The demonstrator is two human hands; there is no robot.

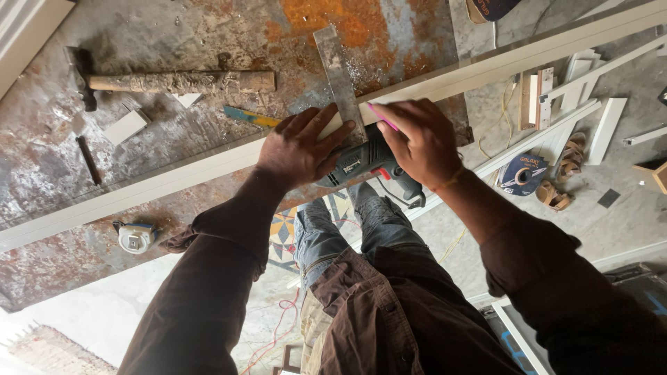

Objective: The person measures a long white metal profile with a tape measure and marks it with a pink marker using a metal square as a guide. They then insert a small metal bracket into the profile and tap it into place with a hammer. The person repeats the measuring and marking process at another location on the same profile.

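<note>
Head view shows your left hand [300, 147] pressed flat, fingers spread, on a steel square [340, 80] laid across the long white moulding strip [139, 191] near the rusty workbench's [208, 28] front edge. Your right hand [420, 142] pinches a pink pencil [382, 117], tip at the square's edge on the strip. I judge the marking to be underway; no cut shows here. A power tool [361, 167] lies under your hands, a hammer [174, 82] sits toward the far edge, and a tape measure [135, 237] sits near the front edge.
</note>
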